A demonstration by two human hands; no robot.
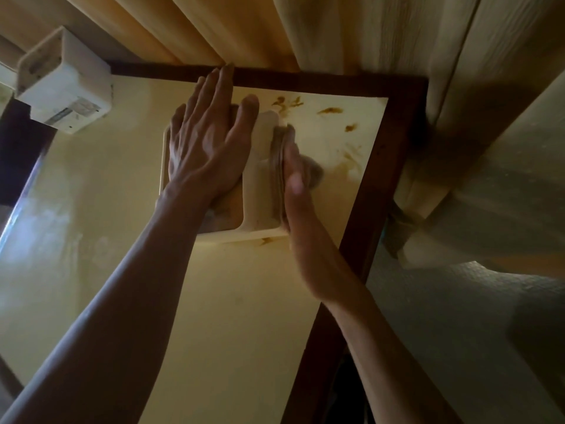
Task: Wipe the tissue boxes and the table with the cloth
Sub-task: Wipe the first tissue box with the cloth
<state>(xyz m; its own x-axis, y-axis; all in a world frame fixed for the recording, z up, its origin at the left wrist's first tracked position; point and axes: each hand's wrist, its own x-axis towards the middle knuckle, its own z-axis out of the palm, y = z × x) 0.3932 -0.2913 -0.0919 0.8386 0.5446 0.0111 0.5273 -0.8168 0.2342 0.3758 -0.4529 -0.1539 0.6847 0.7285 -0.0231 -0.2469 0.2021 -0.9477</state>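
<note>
A cream tissue box lies flat on the pale yellow table, near its far right corner. My left hand rests flat on the box's top with fingers straight and spread. My right hand presses a brownish cloth against the box's right side; the hand is blurred and its fingers look straight. A second white tissue box stands at the table's far left edge. Brown smears mark the table beyond the cloth.
The table has a dark wooden rim. Yellow curtains hang right behind its far edge and bunch at the right. Grey floor shows to the right of the table.
</note>
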